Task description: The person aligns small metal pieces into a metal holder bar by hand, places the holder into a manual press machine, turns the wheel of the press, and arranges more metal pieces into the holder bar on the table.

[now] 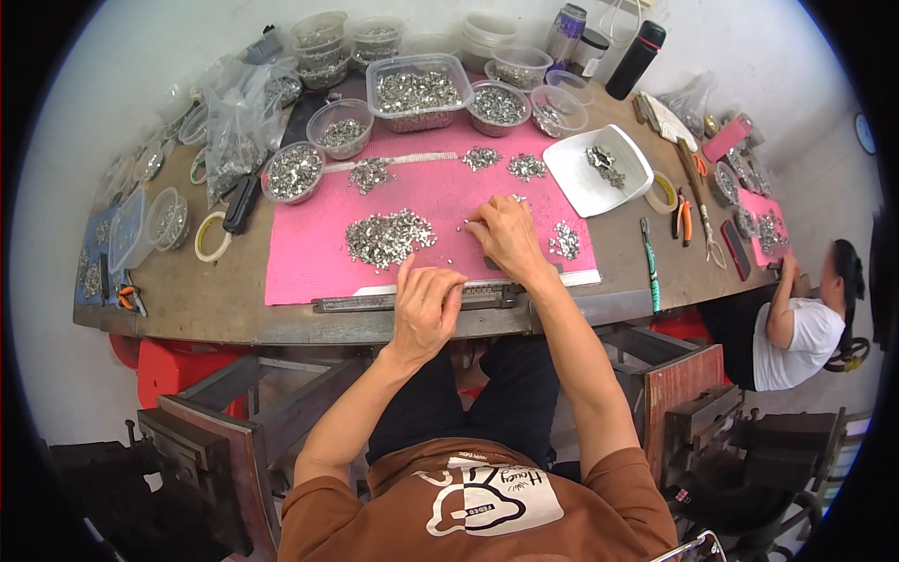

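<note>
My left hand (427,307) is at the near edge of a pink mat (309,239), by a long metal bar-shaped tool (375,303). Its little finger sticks out beside a heap of small silver metal pieces (389,237); thumb and forefinger are drawn together, whatever lies between them being hidden. Farther right, my right hand (507,236) is over the mat with fingertips bunched in a pinch; I cannot make out what they hold. Smaller piles of pieces (565,241) lie beyond and beside it, and a few loose ones lie between the hands.
A white tray (571,178) with some pieces stands at right. Plastic tubs (419,90) of pieces line the back. Tape rolls (213,238), orange-handled pliers (686,220), a toothbrush (650,265) and a black bottle (637,60) surround the mat. Another person (796,318) sits at far right.
</note>
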`<state>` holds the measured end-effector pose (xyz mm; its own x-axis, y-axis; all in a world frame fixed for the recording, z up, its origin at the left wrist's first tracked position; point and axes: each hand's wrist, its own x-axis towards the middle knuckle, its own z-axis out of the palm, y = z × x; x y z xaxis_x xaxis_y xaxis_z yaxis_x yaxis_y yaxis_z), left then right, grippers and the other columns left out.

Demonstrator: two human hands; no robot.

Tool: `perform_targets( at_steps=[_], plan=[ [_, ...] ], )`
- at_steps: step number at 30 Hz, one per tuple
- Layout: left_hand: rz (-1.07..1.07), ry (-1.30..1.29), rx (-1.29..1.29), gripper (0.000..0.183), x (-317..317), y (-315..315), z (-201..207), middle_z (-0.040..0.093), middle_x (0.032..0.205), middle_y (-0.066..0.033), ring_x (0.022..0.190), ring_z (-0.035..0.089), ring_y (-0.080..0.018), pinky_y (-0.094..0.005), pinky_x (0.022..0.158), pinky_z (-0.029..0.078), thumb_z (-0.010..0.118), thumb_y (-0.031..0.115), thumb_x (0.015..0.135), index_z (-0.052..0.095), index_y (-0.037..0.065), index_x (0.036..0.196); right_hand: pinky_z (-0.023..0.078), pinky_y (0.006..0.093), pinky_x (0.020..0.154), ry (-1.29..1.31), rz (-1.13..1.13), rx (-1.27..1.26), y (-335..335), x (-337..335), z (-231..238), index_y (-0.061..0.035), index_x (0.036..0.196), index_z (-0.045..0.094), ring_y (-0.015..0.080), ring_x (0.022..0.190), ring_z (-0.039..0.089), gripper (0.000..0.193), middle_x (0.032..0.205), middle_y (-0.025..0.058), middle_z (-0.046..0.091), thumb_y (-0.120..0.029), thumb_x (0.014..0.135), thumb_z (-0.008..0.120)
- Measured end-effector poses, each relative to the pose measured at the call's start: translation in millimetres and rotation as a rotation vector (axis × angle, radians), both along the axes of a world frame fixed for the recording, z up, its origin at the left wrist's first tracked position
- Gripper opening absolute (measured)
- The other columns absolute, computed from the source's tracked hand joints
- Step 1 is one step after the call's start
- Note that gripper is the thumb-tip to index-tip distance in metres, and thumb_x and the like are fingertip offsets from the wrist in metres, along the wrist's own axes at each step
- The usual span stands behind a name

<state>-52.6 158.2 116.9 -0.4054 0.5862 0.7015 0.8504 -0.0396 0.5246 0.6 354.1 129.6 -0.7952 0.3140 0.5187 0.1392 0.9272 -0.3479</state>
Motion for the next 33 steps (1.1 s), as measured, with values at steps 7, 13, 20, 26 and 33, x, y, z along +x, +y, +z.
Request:
perform_targets(
  at_steps=[7, 13, 20, 26, 33],
  plan=[
    [0.046, -0.007, 0.032, 0.021, -6.4, -6.6, -6.3, 0.068, 0.093, -0.0077, 0.09, 0.066, -0.0257, -0.0523, 0.109, 0.041, 0.069, -0.006, 0.085, 0.065, 0.005, 0.103, 0.043, 0.0431, 0.084, -0.061, -0.064, 0.071, -6.7, -8.8, -7.7, -0.0027, 0.086, 0.071, 0.0292, 0.089, 0.061, 0.012, 0.088, 0.0117, 0.064, -0.013, 0.083, 0.075],
    [0.034, -0.008, 0.015, 0.021, -4.7, -3.6, -7.4, 0.068, 0.094, -0.0072, 0.09, 0.066, -0.0256, -0.0519, 0.109, 0.04, 0.069, -0.005, 0.086, 0.065, 0.005, 0.104, 0.043, 0.0423, 0.084, -0.04, -0.037, 0.103, -0.6, -8.6, -11.3, -0.0031, 0.087, 0.068, 0.0293, 0.088, 0.06, 0.009, 0.087, 0.0124, 0.063, -0.01, 0.084, 0.072],
    [0.041, -0.012, 0.002, 0.022, -5.7, -7.8, -10.3, 0.068, 0.094, -0.0071, 0.091, 0.066, -0.0253, -0.0515, 0.109, 0.04, 0.069, -0.004, 0.086, 0.066, 0.005, 0.105, 0.042, 0.0417, 0.08, -0.008, 0.098, -0.132, -17.0, 44.2, 22.0, -0.0037, 0.086, 0.063, 0.0283, 0.082, 0.059, 0.01, 0.085, 0.0103, 0.06, -0.007, 0.084, 0.073],
    [0.042, -0.007, -0.012, 0.022, -3.2, -7.8, -8.0, 0.068, 0.094, -0.0073, 0.091, 0.066, -0.0253, -0.0516, 0.11, 0.04, 0.069, -0.005, 0.085, 0.066, 0.005, 0.105, 0.043, 0.0398, 0.076, -0.021, 0.185, -0.066, -40.4, 86.2, 16.0, -0.0035, 0.09, 0.061, 0.0292, 0.084, 0.059, 0.015, 0.088, 0.0099, 0.058, -0.002, 0.082, 0.073],
    [0.097, -0.037, -0.052, 0.023, -20.3, -45.5, 1.3, 0.068, 0.1, -0.01, 0.097, 0.065, -0.0291, -0.0545, 0.112, 0.037, 0.07, -0.002, 0.085, 0.066, 0.005, 0.106, 0.045, 0.0404, 0.078, -0.033, 0.194, 0.008, -42.1, 92.3, 14.8, -0.002, 0.093, 0.062, 0.0304, 0.085, 0.059, 0.014, 0.09, 0.0114, 0.06, 0.0, 0.083, 0.072]
  ],
)
